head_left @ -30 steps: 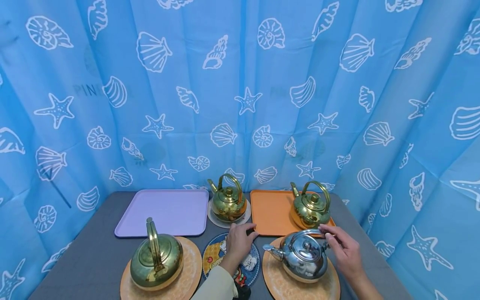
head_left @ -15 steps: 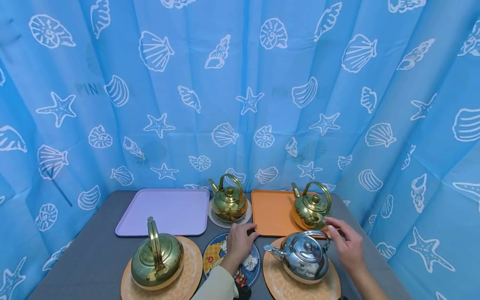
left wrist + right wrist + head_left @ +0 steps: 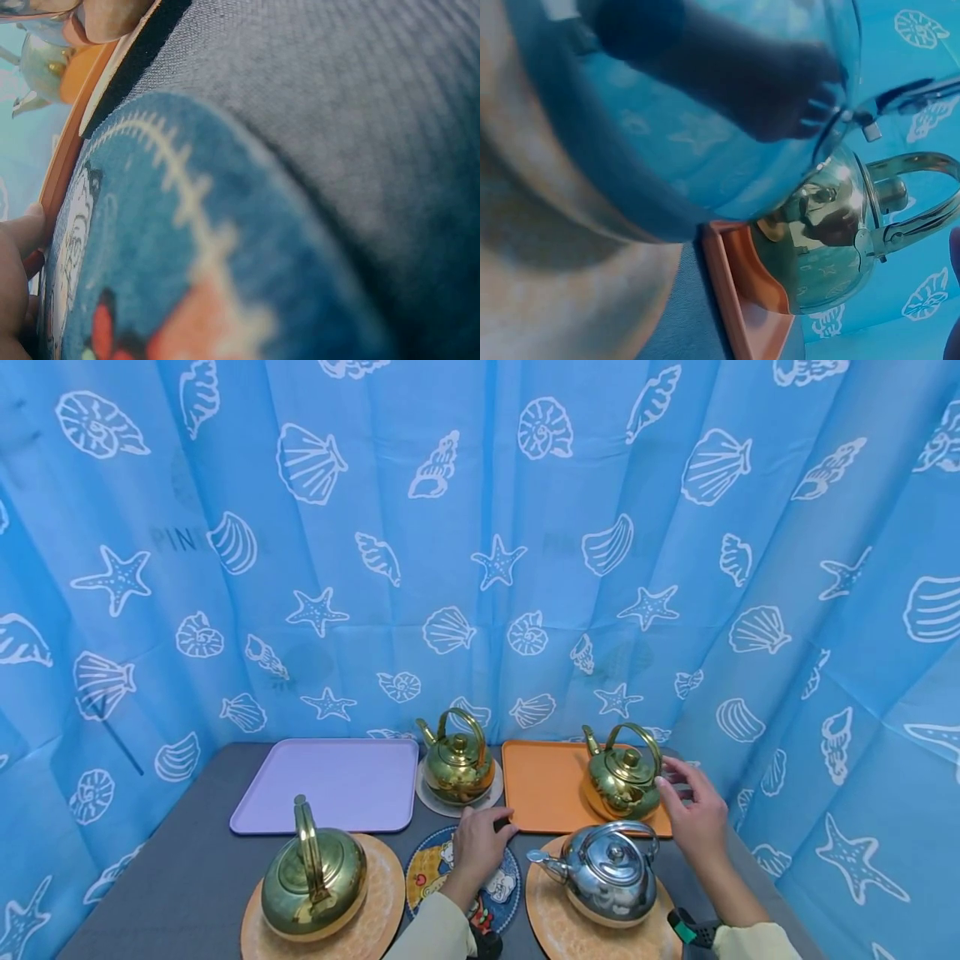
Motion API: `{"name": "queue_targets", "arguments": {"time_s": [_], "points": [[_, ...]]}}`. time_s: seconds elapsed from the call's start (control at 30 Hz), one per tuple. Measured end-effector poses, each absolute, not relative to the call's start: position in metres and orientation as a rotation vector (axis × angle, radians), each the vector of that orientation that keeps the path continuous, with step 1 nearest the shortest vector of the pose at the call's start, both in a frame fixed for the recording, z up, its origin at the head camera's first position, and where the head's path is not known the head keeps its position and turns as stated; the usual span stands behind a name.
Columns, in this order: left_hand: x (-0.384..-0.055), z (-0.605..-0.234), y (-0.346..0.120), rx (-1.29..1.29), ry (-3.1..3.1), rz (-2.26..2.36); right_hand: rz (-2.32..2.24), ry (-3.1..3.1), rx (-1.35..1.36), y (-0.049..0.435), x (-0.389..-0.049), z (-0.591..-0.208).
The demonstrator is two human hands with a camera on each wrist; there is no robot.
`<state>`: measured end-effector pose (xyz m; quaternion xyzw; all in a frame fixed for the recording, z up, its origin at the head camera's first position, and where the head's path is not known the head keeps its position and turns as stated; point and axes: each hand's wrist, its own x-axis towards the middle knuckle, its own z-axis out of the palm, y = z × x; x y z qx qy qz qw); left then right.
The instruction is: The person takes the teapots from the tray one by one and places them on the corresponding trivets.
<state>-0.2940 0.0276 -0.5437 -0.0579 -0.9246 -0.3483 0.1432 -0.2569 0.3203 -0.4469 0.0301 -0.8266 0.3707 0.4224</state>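
rear-right kettle [image 3: 619, 783] on right tray [image 3: 542, 793] | left tray [image 3: 327, 785] left of middle kettle [image 3: 454, 770]

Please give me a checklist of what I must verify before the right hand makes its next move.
1. Shiny gold metal kettle upright on the rectangular orange tray: ok.
2. Its spout pointing away from the bare right hand: ok.
3. Right fingers touching that kettle's arched gold handle: cannot tell; they meet in the head view.
4. Round silver metal kettle upright on the circular tan mat: ok.
5. Bare left hand off both these kettles: ok.
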Motion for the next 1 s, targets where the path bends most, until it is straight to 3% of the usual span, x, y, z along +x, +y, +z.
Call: {"name": "queue_targets", "arguments": {"time_s": [0.37, 1.0], "points": [[-0.293, -0.541, 0.028, -0.156, -2.675, -1.015, 0.852, -2.126, 0.083, 0.327, -0.281, -0.442], [-0.294, -0.543, 0.027, -0.162, -2.651, -1.007, 0.852, -2.31, 0.084, 0.327, -0.292, -0.439]]}}
